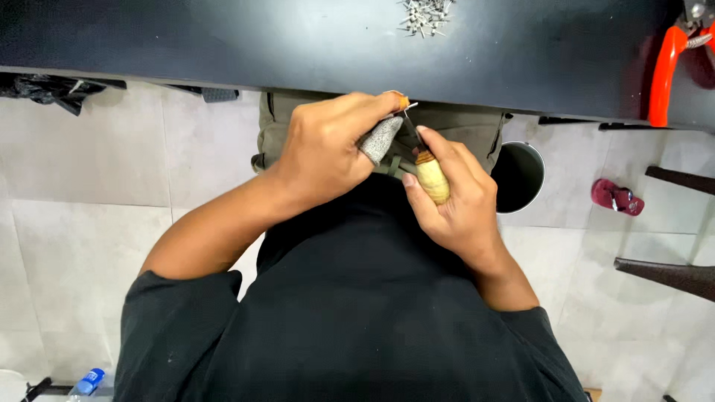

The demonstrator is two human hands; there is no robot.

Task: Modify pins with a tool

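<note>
My left hand (331, 149) is closed around a small piece of grey material (381, 138), with an orange cap on the fingertip. My right hand (450, 197) grips a tool with a pale wooden handle (433, 179) and a thin metal spike (411, 123). The spike's tip meets the grey piece just below the dark table edge (313, 78). Both hands are held close together above my lap, over olive-green fabric (462, 123).
A pile of small metal nails (425, 16) lies on the dark table at top centre. Orange-handled pliers (666, 67) rest at the top right. On the tiled floor are a round dark bin (519, 176), a red sandal (617, 197) and a blue-capped bottle (87, 383).
</note>
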